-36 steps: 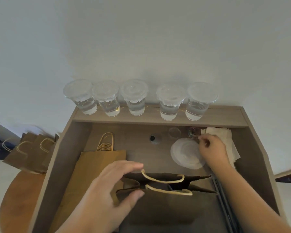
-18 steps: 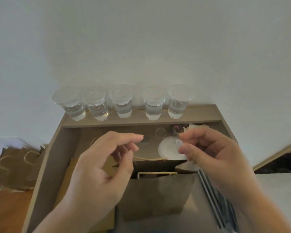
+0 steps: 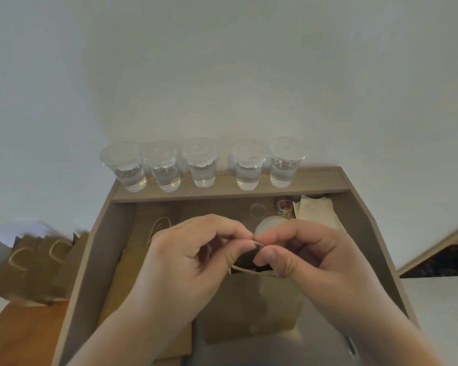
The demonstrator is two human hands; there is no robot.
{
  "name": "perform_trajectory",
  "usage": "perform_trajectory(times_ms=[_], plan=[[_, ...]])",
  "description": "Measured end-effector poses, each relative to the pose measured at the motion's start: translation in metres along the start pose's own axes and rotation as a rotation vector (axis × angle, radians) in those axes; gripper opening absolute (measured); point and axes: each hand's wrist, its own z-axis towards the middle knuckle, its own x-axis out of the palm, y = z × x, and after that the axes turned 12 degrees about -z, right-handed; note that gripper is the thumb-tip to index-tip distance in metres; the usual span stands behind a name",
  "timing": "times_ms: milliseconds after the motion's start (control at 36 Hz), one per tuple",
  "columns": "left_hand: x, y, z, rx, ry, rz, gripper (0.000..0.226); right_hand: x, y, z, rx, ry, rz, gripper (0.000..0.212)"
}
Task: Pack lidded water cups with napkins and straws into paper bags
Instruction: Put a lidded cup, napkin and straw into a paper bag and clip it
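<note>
Having met, left hand (image 3: 196, 260) and right hand (image 3: 310, 256) pinch a small object (image 3: 258, 244) over the paper bag (image 3: 251, 307).

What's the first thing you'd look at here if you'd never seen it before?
The two hands in the middle: the left hand and right hand pinch a tiny piece together, too small to name, just above an open paper bag. Next come the five lidded cups of water, lined up on the shelf at the back.
</note>
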Motion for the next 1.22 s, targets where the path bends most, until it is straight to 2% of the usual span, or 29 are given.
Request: perform_trajectory(times_ms=[83,222,333,556,722,778,889,1028,1139,1222], plan=[[0.003,0.002,-0.004,-0.099,-0.004,-0.079,0.008,0.003,-0.003,0.001,-0.04,-0.067,-0.096,0.006],[0.005,0.002,-0.007,-0.223,0.051,-0.147,0.016,0.0,-0.01,0.003,-0.082,-0.06,-0.194,0.018],[0.005,-0.002,-0.007,-0.285,0.098,-0.222,0.005,-0.002,-0.012,0.005,-0.078,-0.041,-0.177,0.017],[0.003,-0.007,-0.004,-0.381,0.097,-0.349,0.009,0.001,-0.011,0.006,-0.121,-0.083,-0.118,0.007],[0.0,-0.004,-0.005,-0.425,0.121,-0.442,0.02,-0.003,-0.009,0.008,-0.111,-0.012,-0.033,0.008],[0.001,-0.005,-0.005,-0.422,0.116,-0.452,0.019,-0.003,-0.008,0.008,-0.115,0.004,-0.052,0.014],[0.004,-0.005,-0.004,-0.43,0.112,-0.464,0.018,-0.004,-0.008,0.008,-0.132,0.023,-0.124,0.011],[0.006,-0.009,-0.003,-0.454,0.139,-0.513,0.03,-0.002,-0.011,0.006,-0.108,-0.003,-0.194,0.012],[0.011,-0.01,-0.001,-0.435,0.116,-0.51,0.027,0.002,-0.014,0.004,-0.152,-0.065,-0.225,0.024],[0.016,-0.009,0.0,-0.442,0.079,-0.518,0.015,0.004,-0.017,0.001,-0.203,-0.079,-0.269,0.024]])
